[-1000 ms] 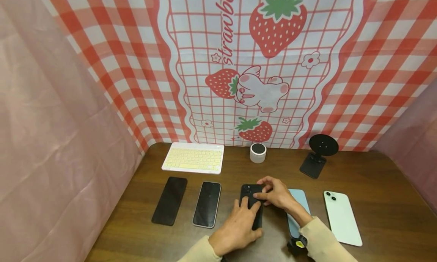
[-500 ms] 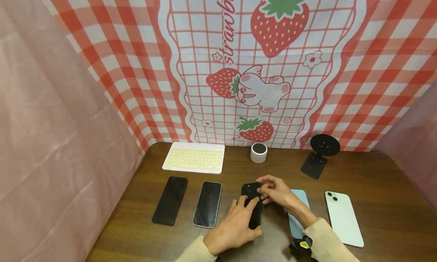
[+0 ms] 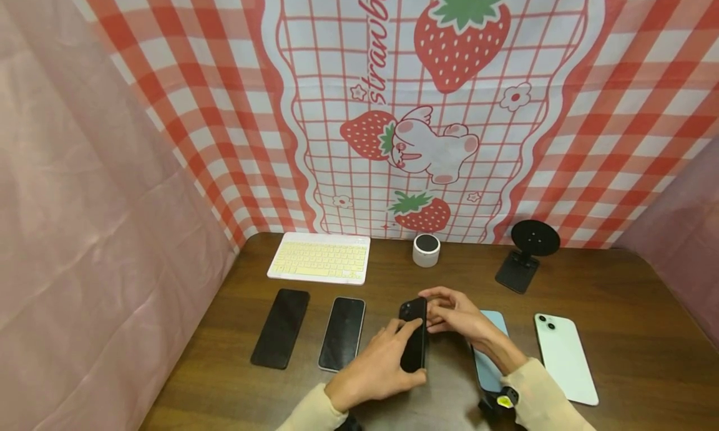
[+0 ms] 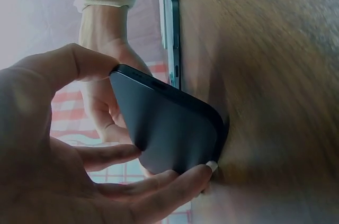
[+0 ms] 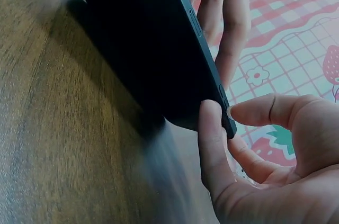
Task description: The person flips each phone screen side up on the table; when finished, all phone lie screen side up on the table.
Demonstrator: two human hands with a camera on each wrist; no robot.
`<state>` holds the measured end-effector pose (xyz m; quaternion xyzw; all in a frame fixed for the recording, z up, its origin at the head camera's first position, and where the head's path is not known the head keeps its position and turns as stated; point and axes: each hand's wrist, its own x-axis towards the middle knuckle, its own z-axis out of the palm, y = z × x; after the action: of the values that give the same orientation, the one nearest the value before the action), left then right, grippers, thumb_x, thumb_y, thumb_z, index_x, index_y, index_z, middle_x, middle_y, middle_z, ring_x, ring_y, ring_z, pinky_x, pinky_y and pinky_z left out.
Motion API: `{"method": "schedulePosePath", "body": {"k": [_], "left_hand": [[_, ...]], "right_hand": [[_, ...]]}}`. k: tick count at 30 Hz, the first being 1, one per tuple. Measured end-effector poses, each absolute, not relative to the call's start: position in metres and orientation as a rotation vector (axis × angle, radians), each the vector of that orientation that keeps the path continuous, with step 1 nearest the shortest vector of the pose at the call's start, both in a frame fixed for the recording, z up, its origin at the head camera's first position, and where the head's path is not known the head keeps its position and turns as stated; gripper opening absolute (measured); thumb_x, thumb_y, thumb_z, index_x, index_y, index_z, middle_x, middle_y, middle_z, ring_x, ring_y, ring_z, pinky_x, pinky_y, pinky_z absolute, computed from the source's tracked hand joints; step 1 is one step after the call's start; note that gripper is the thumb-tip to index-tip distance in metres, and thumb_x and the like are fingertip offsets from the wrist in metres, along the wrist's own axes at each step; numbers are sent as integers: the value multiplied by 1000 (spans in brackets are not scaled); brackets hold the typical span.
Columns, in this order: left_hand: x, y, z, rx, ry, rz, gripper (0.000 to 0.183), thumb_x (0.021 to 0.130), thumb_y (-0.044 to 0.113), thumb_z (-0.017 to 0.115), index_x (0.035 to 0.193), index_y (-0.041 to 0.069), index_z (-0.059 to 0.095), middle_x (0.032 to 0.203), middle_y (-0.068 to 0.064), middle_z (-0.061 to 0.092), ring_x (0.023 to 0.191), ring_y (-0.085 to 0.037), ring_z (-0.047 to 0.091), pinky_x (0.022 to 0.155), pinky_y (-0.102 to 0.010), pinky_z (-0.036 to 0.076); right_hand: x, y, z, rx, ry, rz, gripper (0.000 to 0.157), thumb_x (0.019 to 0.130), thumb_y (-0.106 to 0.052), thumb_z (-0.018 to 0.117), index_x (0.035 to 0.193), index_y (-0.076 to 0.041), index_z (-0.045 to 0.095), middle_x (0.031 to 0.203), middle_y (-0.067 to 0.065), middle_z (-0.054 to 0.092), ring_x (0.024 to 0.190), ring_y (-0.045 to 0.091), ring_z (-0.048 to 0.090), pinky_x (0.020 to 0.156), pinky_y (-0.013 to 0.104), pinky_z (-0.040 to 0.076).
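Note:
A black smartphone (image 3: 414, 351) stands tilted near the table's front middle, camera side up, its right long edge raised. My left hand (image 3: 377, 363) holds it, thumb at the near raised corner and fingertips (image 4: 197, 177) spread over the back and lower edge. The dark screen (image 5: 145, 49) slants over the wood in the right wrist view. My right hand (image 3: 459, 315) pinches the raised edge near the camera end, one finger (image 5: 211, 139) against the screen side. A light blue phone (image 3: 487, 362) lies flat, partly under the right forearm.
Left of the hands lie a black phone (image 3: 281, 329) and a silver-edged phone (image 3: 342, 334). A pale green phone (image 3: 567, 359) lies at the right. Behind stand a white keyboard (image 3: 320, 259), a small white cylinder (image 3: 426, 251) and a black stand (image 3: 522, 262).
The black phone between the hands has gone from nearly flat to tilted, its right edge rising. My right fingers have moved from its back to its raised edge; my left hand shifted slightly left.

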<state>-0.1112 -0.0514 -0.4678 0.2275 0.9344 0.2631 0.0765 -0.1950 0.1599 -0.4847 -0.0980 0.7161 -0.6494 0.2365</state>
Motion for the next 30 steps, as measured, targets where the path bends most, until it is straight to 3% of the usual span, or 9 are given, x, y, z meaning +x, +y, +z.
{"method": "schedulePosePath", "body": {"k": [5, 12, 20, 24, 30], "left_hand": [[-113, -54, -469, 670, 2781, 834, 87, 82, 42, 78, 159, 20, 41, 142, -9, 58, 115, -21, 62, 97, -38, 53], [-114, -54, -467, 660, 2758, 860, 87, 80, 41, 77, 158, 25, 41, 137, -4, 59, 104, -13, 60, 92, -33, 51], [-113, -55, -467, 655, 2723, 900, 84, 81, 39, 74, 157, 25, 41, 138, -3, 59, 105, -12, 59, 96, -37, 50], [-115, -58, -468, 658, 2688, 1022, 81, 81, 36, 73, 154, 21, 44, 132, -5, 62, 103, -12, 61, 89, -30, 50], [-120, -60, -470, 648, 2542, 1352, 72, 83, 16, 73, 150, 7, 48, 128, -12, 62, 90, -6, 67, 74, -17, 56]], "right_hand": [[-195, 160, -488, -323, 1919, -1789, 59, 95, 3, 59, 150, 11, 40, 111, 16, 67, 91, 12, 69, 80, 28, 62], [-194, 159, -495, -352, 1919, -1736, 61, 97, -4, 67, 151, 8, 42, 126, 26, 63, 100, 15, 70, 82, 30, 62], [-191, 159, -499, -389, 1933, -1700, 61, 97, -9, 70, 150, 8, 45, 132, 28, 59, 104, 18, 69, 85, 32, 62], [-191, 159, -499, -372, 1956, -1708, 60, 95, -12, 73, 146, 9, 50, 129, 26, 60, 104, 17, 69, 88, 33, 62], [-190, 161, -499, -320, 1974, -1733, 63, 94, -12, 76, 144, 13, 49, 132, 29, 60, 102, 15, 69, 89, 34, 62]]}}
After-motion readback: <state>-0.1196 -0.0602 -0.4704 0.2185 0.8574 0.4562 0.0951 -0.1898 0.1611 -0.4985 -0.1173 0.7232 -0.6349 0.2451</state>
